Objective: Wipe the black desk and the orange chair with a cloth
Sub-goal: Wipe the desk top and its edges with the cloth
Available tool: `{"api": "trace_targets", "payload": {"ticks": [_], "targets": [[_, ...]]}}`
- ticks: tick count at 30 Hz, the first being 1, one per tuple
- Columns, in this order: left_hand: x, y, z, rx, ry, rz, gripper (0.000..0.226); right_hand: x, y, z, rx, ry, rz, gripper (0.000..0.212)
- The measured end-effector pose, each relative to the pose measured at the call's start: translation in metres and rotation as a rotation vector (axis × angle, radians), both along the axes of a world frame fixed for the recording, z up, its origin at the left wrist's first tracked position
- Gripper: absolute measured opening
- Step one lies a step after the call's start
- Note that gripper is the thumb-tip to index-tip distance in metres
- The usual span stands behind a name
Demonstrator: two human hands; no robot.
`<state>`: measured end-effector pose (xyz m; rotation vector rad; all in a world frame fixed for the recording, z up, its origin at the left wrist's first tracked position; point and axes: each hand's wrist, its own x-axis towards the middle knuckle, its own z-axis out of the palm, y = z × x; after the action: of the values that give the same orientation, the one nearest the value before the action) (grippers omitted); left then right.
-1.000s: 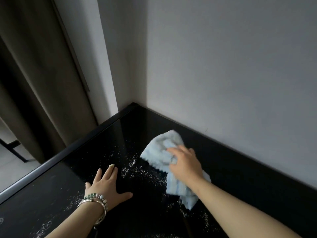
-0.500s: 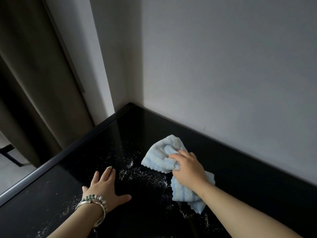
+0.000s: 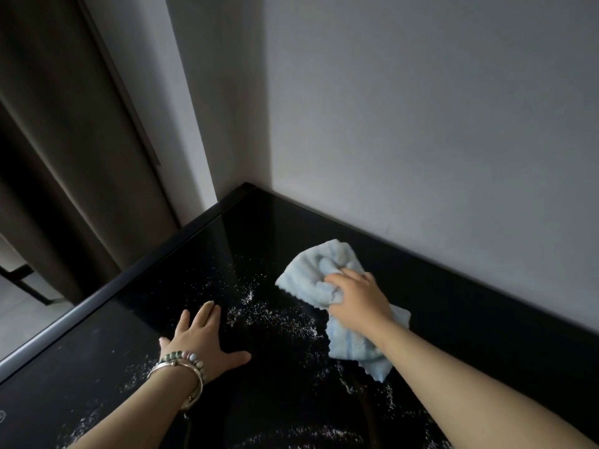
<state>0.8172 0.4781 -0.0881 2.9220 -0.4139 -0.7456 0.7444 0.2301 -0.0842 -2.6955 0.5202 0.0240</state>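
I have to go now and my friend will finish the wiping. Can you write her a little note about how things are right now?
Right hand: grips the light blue cloth and presses it on the black desk, near the back wall.
Left hand: flat on the desk, fingers spread, holding nothing.
Done: the strip of desk along the wall looks clean.
Left: white crumbs still lie between the two hands and closer to you, so wipe those. The orange chair is not in view; it still has to be checked and wiped.
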Motion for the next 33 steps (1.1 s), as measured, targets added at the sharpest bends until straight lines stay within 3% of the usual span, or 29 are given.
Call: {"api": "trace_targets", "payload": {"ticks": [3, 6, 9, 12, 16, 20, 22, 25, 29, 33], "targets": [[-0.004, -0.001, 0.003, 0.015, 0.005, -0.002, 0.105, -0.018, -0.004, 0.012, 0.192, 0.005, 0.076, 0.045], [-0.017, -0.011, 0.006, -0.01, -0.038, -0.079, 0.093, -0.037, -0.034, 0.015, -0.014, -0.101, -0.169, 0.047], [-0.041, -0.027, 0.009, -0.035, -0.073, -0.21, 0.086, -0.067, -0.053, 0.012, -0.099, 0.051, -0.392, 0.043], [-0.061, -0.041, 0.009, -0.05, -0.056, -0.255, 0.08, -0.086, -0.033, 0.004, -0.065, 0.087, -0.261, 0.042], [-0.085, -0.052, 0.009, -0.053, -0.045, -0.292, 0.078, -0.096, -0.013, 0.012, 0.222, 0.017, -0.093, 0.039], [-0.104, -0.063, 0.016, -0.089, -0.062, -0.31, 0.078, -0.103, -0.037, 0.026, 0.004, -0.081, -0.298, 0.048], [-0.114, -0.069, 0.019, -0.101, -0.062, -0.314, 0.077, -0.117, -0.046, 0.025, -0.075, 0.014, -0.37, 0.048], [-0.129, -0.075, 0.02, -0.11, -0.045, -0.315, 0.077, -0.14, -0.037, 0.011, -0.116, 0.135, -0.288, 0.048], [-0.145, -0.077, 0.019, -0.104, -0.04, -0.303, 0.076, -0.152, -0.016, 0.015, 0.078, 0.078, -0.061, 0.037], [-0.168, -0.089, 0.023, -0.119, -0.039, -0.318, 0.075, -0.179, -0.036, 0.03, 0.121, -0.095, -0.176, 0.045]]}}
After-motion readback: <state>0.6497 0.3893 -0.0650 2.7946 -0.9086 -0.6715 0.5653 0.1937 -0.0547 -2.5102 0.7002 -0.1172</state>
